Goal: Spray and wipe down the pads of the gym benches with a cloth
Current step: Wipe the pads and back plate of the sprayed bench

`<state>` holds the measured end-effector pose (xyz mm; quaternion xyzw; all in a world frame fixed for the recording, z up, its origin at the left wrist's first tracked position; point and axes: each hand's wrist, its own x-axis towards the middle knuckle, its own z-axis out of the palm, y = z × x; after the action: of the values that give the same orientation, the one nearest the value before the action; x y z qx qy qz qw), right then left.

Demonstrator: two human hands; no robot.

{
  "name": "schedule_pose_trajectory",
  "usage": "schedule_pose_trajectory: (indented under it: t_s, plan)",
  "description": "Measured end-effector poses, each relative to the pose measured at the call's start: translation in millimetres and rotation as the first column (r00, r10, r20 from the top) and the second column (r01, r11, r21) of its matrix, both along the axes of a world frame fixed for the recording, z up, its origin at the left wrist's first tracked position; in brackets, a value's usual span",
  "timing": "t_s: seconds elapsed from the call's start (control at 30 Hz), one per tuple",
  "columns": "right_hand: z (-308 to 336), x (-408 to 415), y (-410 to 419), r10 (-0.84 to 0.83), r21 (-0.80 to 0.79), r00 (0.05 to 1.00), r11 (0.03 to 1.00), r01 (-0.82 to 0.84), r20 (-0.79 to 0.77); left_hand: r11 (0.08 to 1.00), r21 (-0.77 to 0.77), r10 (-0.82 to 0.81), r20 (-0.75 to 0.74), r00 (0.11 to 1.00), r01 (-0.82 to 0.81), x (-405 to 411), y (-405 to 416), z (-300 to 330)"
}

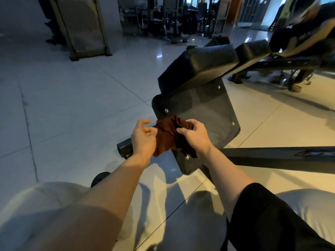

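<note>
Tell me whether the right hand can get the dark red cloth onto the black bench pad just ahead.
Probably yes: right hand grips the dark red cloth, and nothing stands between it and the black bench pad.

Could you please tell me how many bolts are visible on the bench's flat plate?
4: upper right corner, left edge, right edge, and bottom by the cloth. More may be hidden behind the cloth.

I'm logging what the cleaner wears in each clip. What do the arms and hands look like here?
Both forearms are bare, and the left hand and right hand wear no gloves, rings or watch that I can see. A black sleeve covers the right upper arm; the left shows no sleeve in view.
</note>
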<state>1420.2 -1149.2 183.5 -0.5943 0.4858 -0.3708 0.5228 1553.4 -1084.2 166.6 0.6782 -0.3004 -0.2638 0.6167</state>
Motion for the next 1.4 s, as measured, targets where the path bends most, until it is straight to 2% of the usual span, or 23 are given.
schedule_pose_trajectory:
  t_s: [0.07,0.13,0.23,0.3,0.37,0.4,0.43,0.5,0.57,0.63,0.67,0.73,0.8,0.9,1.0,1.2,1.3,1.33,1.4]
  plan:
    - [-8,-2,-9,-0.184,0.027,0.982,0.982,0.185,-0.039,0.998,0.055,-0.010,0.032,0.999,0.009,-1,-6,-7]
    - [-15,-5,-18,-0.341,0.014,0.932,0.938,0.345,-0.125,0.990,0.111,-0.092,0.082,0.992,0.082,-5,-13,-16]
    - [-25,0,-28,-0.490,-0.128,0.849,0.871,0.474,-0.197,0.968,0.160,-0.217,0.137,0.966,0.195,-12,-22,-30]
    - [-39,12,-32,-0.417,-0.243,0.899,0.893,0.378,-0.134,0.963,0.174,-0.243,0.220,0.945,0.207,-14,-29,-42]
    - [-61,29,-36,-0.142,-0.264,0.964,0.961,0.080,-0.225,0.966,0.168,-0.238,0.295,0.926,0.195,-13,-38,-52]
    - [-73,36,-37,-0.025,-0.238,0.955,0.970,-0.048,-0.294,0.966,0.174,-0.240,0.338,0.910,0.191,-13,-41,-57]
    - [-83,40,-40,0.019,-0.237,0.949,0.967,-0.098,-0.315,0.965,0.184,-0.248,0.385,0.889,0.189,-13,-44,-59]
    - [-96,43,-46,-0.075,-0.329,0.967,0.944,-0.010,-0.245,0.966,0.185,-0.250,0.468,0.848,0.183,-13,-49,-64]
    - [-102,43,-50,-0.234,-0.473,0.939,0.877,0.091,-0.253,0.977,0.155,-0.208,0.563,0.800,0.145,-13,-54,-66]
    - [-109,44,-59,-0.298,-0.596,0.899,0.801,0.054,-0.320,0.983,0.157,-0.173,0.649,0.740,0.092,-11,-59,-66]
    - [-112,47,-63,-0.270,-0.611,0.889,0.792,-0.015,-0.371,0.984,0.168,-0.165,0.681,0.714,0.067,-10,-61,-66]
    - [-120,51,-71,-0.148,-0.550,0.874,0.821,-0.153,-0.463,0.984,0.174,-0.160,0.736,0.657,0.044,-7,-64,-67]
    - [-128,52,-80,-0.098,-0.521,0.868,0.830,-0.198,-0.486,0.985,0.166,-0.164,0.789,0.591,0.052,-3,-65,-73]
    - [-127,51,-93,-0.165,-0.547,0.892,0.830,-0.105,-0.421,0.985,0.160,-0.170,0.842,0.512,0.063,5,-69,-82]
    - [-122,58,-99,-0.200,-0.470,0.913,0.883,0.010,-0.356,0.991,0.126,-0.132,0.877,0.461,0.044,7,-74,-81]
    - [-145,46,-70,-0.119,-0.601,0.907,0.782,-0.165,-0.405,0.988,0.153,-0.146,0.873,0.465,0.022,2,-70,-84]
    - [-143,29,-77,-0.149,-0.501,0.923,0.864,-0.053,-0.355,0.987,0.159,-0.150,0.879,0.453,0.020,-3,-63,-89]
    - [-139,25,-75,-0.151,-0.438,0.933,0.899,-0.007,-0.326,0.986,0.162,-0.160,0.866,0.474,0.035,-6,-60,-88]
    - [-128,22,-67,-0.093,-0.387,0.959,0.922,-0.018,-0.268,0.968,0.205,-0.248,0.743,0.622,0.142,-13,-58,-78]
